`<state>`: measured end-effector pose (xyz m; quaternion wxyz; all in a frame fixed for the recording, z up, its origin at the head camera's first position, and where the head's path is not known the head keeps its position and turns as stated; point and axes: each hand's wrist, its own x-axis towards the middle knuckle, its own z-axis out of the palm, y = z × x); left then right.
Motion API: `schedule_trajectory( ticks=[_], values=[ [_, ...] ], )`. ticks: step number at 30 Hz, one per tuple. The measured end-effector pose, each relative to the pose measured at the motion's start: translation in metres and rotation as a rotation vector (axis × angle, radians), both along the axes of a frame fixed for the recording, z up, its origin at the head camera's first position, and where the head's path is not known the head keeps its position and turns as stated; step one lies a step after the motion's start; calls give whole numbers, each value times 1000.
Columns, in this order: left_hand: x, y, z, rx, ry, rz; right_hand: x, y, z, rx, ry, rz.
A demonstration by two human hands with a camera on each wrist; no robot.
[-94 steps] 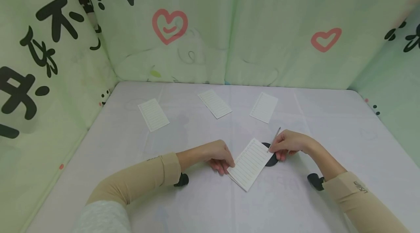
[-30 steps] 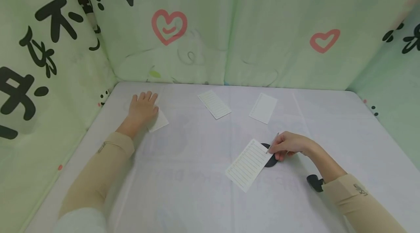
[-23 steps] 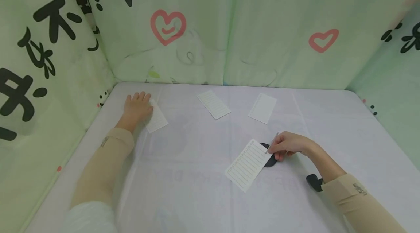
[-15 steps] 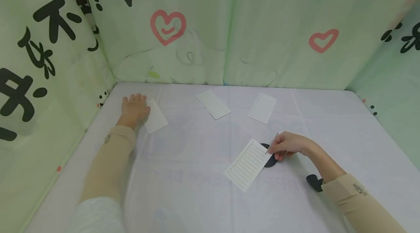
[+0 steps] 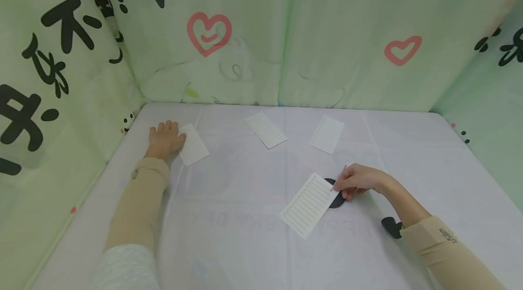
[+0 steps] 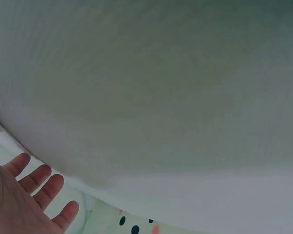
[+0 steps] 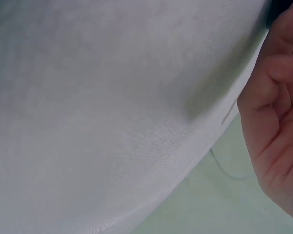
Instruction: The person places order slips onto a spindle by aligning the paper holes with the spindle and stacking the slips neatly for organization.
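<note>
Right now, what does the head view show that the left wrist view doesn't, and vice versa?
Only the head view: the right hand pinching a thin stick at the nearest lined card, the dark object it partly covers and a smiling red heart.
Only the left wrist view: the palm side of the left hand.
Both: that hand, the white tabletop and the green cloth.

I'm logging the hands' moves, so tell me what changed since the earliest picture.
The left hand moved forward and left, from the corner of the near card to the left edge of the far-left card. An edge seen beneath the near card no longer shows. The right hand still pinches the thin stick; the middle card and far-right card stayed put.
</note>
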<state>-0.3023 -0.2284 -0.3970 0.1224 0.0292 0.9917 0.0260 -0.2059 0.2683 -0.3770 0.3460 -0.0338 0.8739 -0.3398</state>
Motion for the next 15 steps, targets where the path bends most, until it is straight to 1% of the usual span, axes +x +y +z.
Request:
schedule_trajectory(
  ticks=[8,15],
  values=[
    [1,4,4,44,-37,18,0,-1,0,13,3,-3],
    [-1,8,3,25,-28,22,0,-1,0,10,2,-6]
  ],
)
